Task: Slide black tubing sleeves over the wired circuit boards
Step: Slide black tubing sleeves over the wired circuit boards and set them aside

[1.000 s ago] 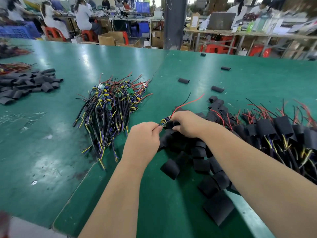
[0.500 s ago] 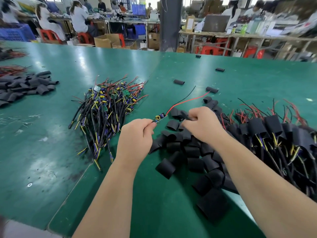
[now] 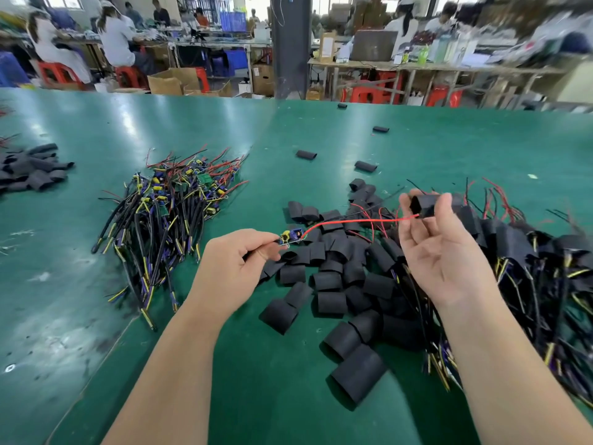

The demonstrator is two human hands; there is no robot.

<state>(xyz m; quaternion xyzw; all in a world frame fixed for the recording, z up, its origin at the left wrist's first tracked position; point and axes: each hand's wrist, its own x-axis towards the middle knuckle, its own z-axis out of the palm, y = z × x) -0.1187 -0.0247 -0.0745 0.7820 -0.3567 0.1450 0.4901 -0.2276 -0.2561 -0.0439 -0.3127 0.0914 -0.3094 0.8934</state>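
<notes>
While left fingers (image 3: 263, 241) pinch a circuit board (image 3: 291, 236), right fingers (image 3: 445, 207) pinch a sleeve (image 3: 423, 204).

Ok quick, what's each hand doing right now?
Left hand: pinches the small circuit board.
Right hand: holds a black sleeve, the board's red wire reaching it.

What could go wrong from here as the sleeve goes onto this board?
1. The red wire reaches the sleeve pinched by the right hand, but the thin black wire seems to run past it and might be left outside.
2. The circuit board in the left hand carries raised parts that could catch on the sleeve's mouth.
</notes>
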